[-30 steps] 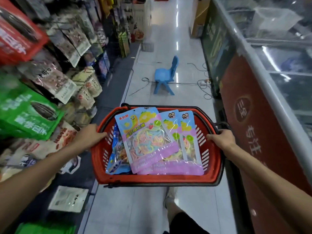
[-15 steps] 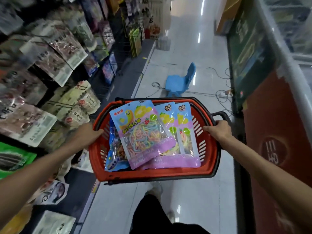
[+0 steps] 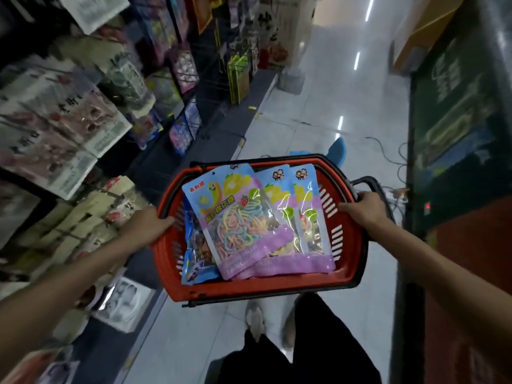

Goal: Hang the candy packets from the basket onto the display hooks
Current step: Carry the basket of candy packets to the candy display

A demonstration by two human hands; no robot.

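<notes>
I carry a red plastic basket (image 3: 257,288) in front of me, above the aisle floor. My left hand (image 3: 146,228) grips its left rim and my right hand (image 3: 365,209) grips its right rim. Inside lie several candy packets: three blue-and-pink packets of rainbow candy strings (image 3: 241,223) fanned on top and a darker blue packet (image 3: 195,259) under them at the left. Display hooks loaded with hanging snack packets (image 3: 63,126) fill the rack on my left; the hooks themselves are mostly hidden by the packets.
A chest freezer with a green and red side panel (image 3: 454,128) runs along my right. A blue child's chair (image 3: 336,151) stands on the tiled floor just beyond the basket, with cables (image 3: 393,159) lying near it. My legs and shoes (image 3: 255,322) show below the basket.
I have walked forward along the aisle with the basket. The rack packets have slid past on the left, and the blue chair is now close behind the basket's far rim. Both hands keep their grip.
</notes>
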